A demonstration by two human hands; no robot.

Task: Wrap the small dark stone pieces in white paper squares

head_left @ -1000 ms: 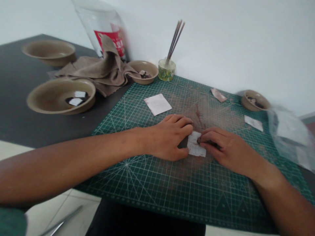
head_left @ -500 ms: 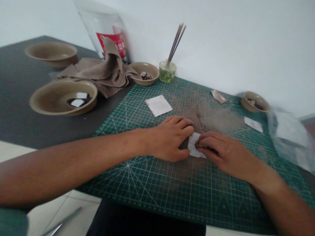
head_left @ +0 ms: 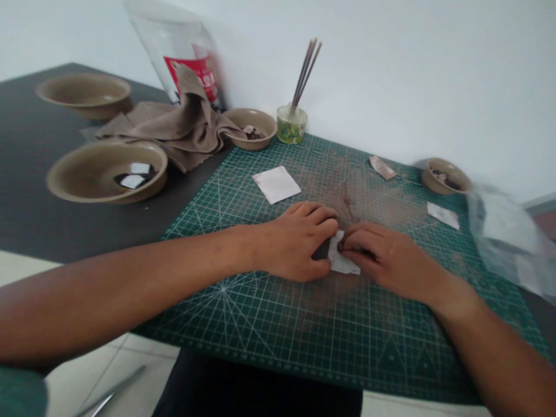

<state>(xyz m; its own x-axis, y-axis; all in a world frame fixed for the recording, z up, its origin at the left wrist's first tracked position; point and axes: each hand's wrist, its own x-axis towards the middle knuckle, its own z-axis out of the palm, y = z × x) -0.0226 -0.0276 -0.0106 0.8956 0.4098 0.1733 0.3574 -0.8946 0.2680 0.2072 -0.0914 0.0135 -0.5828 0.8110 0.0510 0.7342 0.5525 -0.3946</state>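
On the cutting mat (head_left: 260, 324), a small white square piece (head_left: 343, 263) with rough edges lies between my hands. My left hand (head_left: 299, 240) is bent over the mat, its thumb and forefinger holding the left edge of that piece. My right hand (head_left: 377, 255) is closed in a pinch over the upper right of the piece. A small dark lump (head_left: 340, 247) shows at its fingertips, pressed on the white surface; most of it is hidden. Beyond my left hand lies a larger white square tile (head_left: 277, 185).
Brown bowls (head_left: 106, 191) stand at the left, another bowl (head_left: 252, 127) at the back and one bowl (head_left: 445, 176) at the right. A brown cloth (head_left: 165, 127), a clear container (head_left: 169, 40), a jar with sticks (head_left: 292, 127), white scraps (head_left: 443, 215) and a plastic bag (head_left: 508, 237) surround the mat.
My right hand has shifted slightly left and up across the white piece, with the dark lump at its fingertips. My left hand keeps its hold. The whole view has drifted slightly.
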